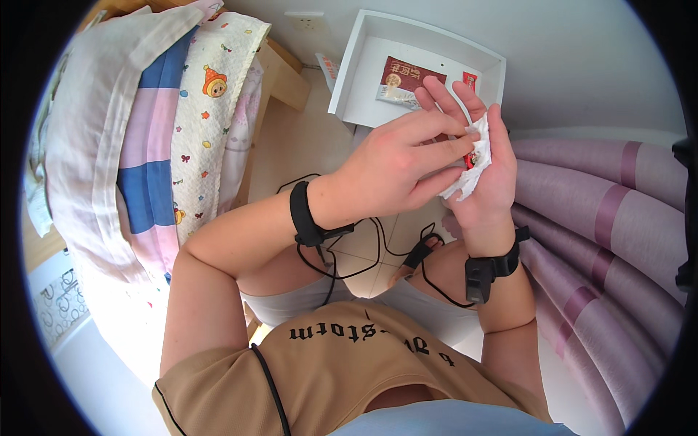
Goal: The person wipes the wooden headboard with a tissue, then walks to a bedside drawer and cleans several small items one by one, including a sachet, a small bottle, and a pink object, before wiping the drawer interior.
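My right hand [482,180] is turned palm up with its fingers extended, and a crumpled white tissue [480,158] rests in it beside the thumb. A small red object [469,160] shows in the tissue's fold, partly covered by fingers, so its kind is unclear. My left hand [406,158] reaches across from the left and pinches the tissue near the red object. Just beyond both hands is a white drawer-like box [349,71]. It holds a maroon and silver packet [413,76] and a small red packet [469,80], partly behind my right fingers.
Purple curtains [578,180] hang close to my right arm. Folded bedding [152,131] lies on a wooden bed frame [283,73] at left. Black cables [376,240] run from the wristbands [306,212] above the tiled floor. A wall socket [307,22] is behind the box.
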A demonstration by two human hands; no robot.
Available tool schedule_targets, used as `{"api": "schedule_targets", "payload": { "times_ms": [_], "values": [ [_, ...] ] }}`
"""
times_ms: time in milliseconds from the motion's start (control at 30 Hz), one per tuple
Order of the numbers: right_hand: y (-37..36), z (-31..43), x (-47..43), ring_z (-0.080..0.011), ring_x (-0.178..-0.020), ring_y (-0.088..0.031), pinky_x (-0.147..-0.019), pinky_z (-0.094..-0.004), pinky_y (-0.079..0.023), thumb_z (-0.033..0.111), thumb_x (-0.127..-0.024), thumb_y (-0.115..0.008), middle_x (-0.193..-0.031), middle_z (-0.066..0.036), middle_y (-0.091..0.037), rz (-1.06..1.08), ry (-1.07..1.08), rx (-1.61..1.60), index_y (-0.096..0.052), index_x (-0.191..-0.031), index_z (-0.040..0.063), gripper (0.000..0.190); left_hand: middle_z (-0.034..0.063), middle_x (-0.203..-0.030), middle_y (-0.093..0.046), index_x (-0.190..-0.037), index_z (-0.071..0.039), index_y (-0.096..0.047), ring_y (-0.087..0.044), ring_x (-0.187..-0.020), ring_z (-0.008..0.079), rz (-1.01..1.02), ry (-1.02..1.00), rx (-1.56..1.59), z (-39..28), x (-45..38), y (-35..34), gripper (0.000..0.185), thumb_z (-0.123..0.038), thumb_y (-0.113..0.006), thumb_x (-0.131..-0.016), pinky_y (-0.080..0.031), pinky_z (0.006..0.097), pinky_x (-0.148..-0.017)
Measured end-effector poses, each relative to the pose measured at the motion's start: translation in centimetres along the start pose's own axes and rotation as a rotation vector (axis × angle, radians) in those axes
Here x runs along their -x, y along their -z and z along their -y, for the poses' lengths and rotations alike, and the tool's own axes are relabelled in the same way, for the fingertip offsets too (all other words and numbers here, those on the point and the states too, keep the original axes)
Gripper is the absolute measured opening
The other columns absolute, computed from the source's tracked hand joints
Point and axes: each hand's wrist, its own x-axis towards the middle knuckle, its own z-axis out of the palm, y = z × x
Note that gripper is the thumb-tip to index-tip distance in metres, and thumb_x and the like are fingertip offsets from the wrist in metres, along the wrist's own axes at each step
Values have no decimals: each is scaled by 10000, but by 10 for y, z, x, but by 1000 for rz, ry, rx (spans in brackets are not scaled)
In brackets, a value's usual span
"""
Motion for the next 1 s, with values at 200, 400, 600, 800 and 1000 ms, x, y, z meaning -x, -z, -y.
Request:
{"api": "schedule_targets", "payload": {
  "times_ms": [200,400,600,800,1000],
  "values": [
    [7,1,0,-352,-1443,-492,-1215,-472,-394,422,-1161,-278,-1504,-223,-560,-68,36,49,-515,-1410,38,515,75,-978,-683,-1012,-30,-743,-682,-818,235,113,66,74,3,0,4,227,1,-801,-795,-571,338,-682],
    [12,8,-3,-368,-1452,-479,-1211,-489,-396,417,-1163,-269,-1526,-246,-528,-141,59,99,-510,-1400,13,526,89,-894,-672,-939,-38,-714,-670,-738,243,259,167,20,-3,2,6,201,-24,-774,-748,-559,340,-640],
    [14,39,-11,-395,-1430,-489,-1199,-497,-408,424,-1159,-287,-1485,-289,-542,-184,265,73,-520,-1367,-16,540,129,-789,-699,-887,-39,-711,-691,-683,296,599,547,185,34,51,-27,178,-152,-765,-762,-568,397,-644],
    [19,39,-12,-344,-1202,-629,-1102,-469,-483,430,-1133,-422,-1260,-243,-664,-379,285,-31,-595,-1203,-12,480,153,-784,-739,-860,46,-697,-729,-648,240,386,1557,210,145,149,-94,482,-409,-644,-1010,-592,380,-660],
    [33,40,-15,-342,-1218,-626,-1114,-461,-475,433,-1132,-419,-1263,-239,-680,-157,192,-37,-610,-1198,-7,484,139,-789,-724,-896,32,-682,-708,-666,240,-232,1696,96,238,202,-128,344,-280,-627,-1028,-582,346,-611]
  ]
}}
